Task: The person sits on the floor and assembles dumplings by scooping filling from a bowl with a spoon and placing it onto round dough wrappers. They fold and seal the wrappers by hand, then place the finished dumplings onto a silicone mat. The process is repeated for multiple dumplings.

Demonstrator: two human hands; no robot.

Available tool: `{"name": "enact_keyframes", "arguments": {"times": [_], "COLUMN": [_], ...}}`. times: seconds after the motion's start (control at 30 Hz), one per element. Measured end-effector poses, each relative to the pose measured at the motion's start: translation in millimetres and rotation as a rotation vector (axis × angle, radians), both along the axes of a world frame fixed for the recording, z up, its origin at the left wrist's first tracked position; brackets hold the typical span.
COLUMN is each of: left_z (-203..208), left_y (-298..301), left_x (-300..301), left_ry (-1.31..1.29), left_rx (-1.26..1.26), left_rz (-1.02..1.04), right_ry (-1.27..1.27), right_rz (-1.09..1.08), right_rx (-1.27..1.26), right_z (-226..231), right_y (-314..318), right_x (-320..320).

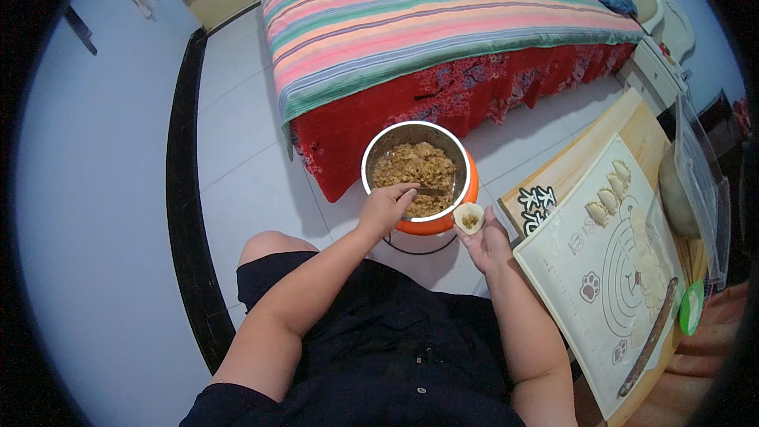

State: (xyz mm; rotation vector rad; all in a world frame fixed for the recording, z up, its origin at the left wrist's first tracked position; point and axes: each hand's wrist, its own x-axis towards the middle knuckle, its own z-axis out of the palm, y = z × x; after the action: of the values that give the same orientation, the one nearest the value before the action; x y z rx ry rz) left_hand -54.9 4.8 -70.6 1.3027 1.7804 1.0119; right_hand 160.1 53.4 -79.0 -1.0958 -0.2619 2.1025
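Observation:
My left hand (389, 205) grips a thin flat utensil (432, 191) over a steel bowl (371, 141), its fingers closed round one end. Minced filling (413, 166) covers the inside of the bowl, and the utensil's far end lies over it. Just right of the bowl's rim, my right hand (489, 243) cups a round dumpling wrapper (469, 212) with a small heap of filling in its middle. The wrapper is still unfolded. To the right, several folded dumplings (607, 196) and flat wrappers (650, 257) lie on a white printed mat (569, 265).
The bowl rests on an orange stool (431, 227). A dark rolling pin (650, 338) lies along the mat's right side, beside a green-rimmed dish (692, 308) and a large metal bowl (678, 194). Ahead stands a bed (443, 32) with a striped cover; another person's feet rest there.

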Motion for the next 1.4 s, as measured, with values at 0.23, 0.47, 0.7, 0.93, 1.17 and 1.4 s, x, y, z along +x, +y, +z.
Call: {"name": "enact_keyframes", "arguments": {"times": [0.23, 0.47, 0.7, 0.93, 1.17, 1.4], "left_z": [-2.2, 2.1, -3.1, 6.1, 31.1, 58.1], "left_y": [3.7, 5.4, 4.1, 4.4, 1.7, -10.5], "left_x": [-7.3, -26.4, -34.3, -37.7, -35.4, -20.6], "left_ry": [-0.269, -0.566, -0.559, -0.627, -0.683, -0.705], "left_rx": [0.091, -0.021, 0.002, 0.026, 0.012, 0.013], "left_rz": [0.105, 0.348, 0.364, 0.353, 0.338, 0.197], "right_ry": [-0.011, -0.037, -0.024, -0.019, 0.023, 0.057], "right_rz": [0.004, 0.029, 0.009, 0.031, 0.034, 0.064], "right_rx": [0.023, 0.016, 0.016, 0.008, 0.012, 0.039], "right_z": [1.0, 9.1, 8.4, 5.9, 5.8, 20.9], "right_y": [-0.9, -2.2, -3.4, -3.3, -3.0, -6.0], "right_x": [-0.3, -2.4, -5.6, -4.4, -4.5, -10.8]}}
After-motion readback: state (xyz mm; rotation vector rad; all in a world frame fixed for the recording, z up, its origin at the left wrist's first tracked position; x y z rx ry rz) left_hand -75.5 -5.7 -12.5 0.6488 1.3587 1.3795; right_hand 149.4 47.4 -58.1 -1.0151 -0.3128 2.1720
